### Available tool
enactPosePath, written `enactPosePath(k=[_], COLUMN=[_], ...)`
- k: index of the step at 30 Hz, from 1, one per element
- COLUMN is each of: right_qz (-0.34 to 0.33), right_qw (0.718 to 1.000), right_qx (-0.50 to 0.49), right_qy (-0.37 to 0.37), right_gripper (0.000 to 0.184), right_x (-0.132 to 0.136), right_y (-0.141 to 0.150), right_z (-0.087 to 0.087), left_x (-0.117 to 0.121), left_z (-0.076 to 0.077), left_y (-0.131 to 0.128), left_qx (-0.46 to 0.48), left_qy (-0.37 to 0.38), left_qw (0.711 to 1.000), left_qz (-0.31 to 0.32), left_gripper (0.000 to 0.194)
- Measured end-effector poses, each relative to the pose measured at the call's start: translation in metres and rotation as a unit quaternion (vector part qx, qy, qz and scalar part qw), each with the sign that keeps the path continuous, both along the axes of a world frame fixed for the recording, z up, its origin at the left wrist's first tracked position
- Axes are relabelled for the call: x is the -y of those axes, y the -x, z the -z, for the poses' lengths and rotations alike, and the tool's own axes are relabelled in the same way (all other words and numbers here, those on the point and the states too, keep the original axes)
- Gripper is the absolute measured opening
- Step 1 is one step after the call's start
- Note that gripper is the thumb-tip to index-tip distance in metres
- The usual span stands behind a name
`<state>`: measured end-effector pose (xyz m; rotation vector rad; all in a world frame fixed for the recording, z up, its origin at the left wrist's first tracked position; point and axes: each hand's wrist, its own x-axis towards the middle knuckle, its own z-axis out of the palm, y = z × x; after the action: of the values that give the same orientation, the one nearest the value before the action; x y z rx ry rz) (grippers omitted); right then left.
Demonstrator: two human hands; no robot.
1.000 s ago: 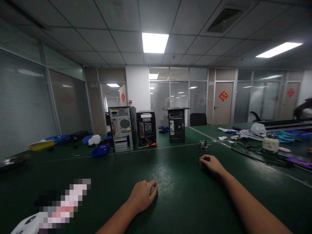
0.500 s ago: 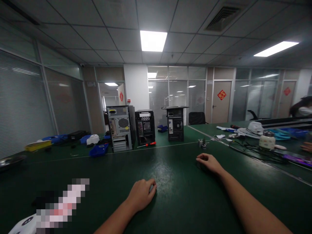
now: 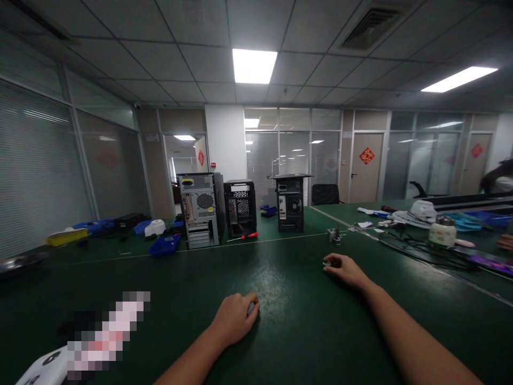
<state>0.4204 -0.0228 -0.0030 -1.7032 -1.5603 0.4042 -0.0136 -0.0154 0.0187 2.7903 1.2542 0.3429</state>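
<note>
My left hand rests low over the green table, its fingers curled around a small grey object that is mostly hidden. Further out on the right, my right hand has thumb and fingers closed on a small round metal piece, close to the tabletop. Only the shiny top of that piece shows. Just beyond the right hand, a small cluster of metal parts stands on the table, apart from the fingers.
Three computer cases stand at the back, with a red-handled screwdriver before the middle one. A blue tray sits left. Cables and a cream pot lie right; another person's hand shows there.
The right hand's fingertips have shifted slightly, and the top of the metal piece now shows between them. My left hand stays in place. The person at the far right has moved.
</note>
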Motion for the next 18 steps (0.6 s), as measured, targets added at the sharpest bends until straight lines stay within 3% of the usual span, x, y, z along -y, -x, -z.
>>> enactPosePath(k=[6, 9, 13, 18], right_qz=[0.022, 0.008, -0.072, -0.23], right_qw=[0.999, 0.997, 0.986, 0.947], right_qx=[0.04, 0.077, 0.144, 0.222], right_qy=[-0.026, -0.031, -0.04, -0.043], right_gripper=[0.038, 0.039, 0.04, 0.039], right_x=[-0.003, -0.005, -0.004, 0.011], right_y=[-0.003, 0.01, 0.056, 0.144], right_z=[0.006, 0.003, -0.016, -0.04], left_x=[0.0, -0.001, -0.002, -0.002], left_z=[-0.001, 0.0, 0.002, 0.003], left_y=[0.0, 0.0, 0.001, 0.001], left_qx=[-0.005, -0.005, 0.0, 0.01], left_qy=[0.005, -0.003, -0.012, -0.003], left_qw=[1.0, 1.0, 1.0, 1.0], left_qz=[-0.005, -0.001, 0.006, -0.003], left_gripper=[0.031, 0.032, 0.03, 0.036])
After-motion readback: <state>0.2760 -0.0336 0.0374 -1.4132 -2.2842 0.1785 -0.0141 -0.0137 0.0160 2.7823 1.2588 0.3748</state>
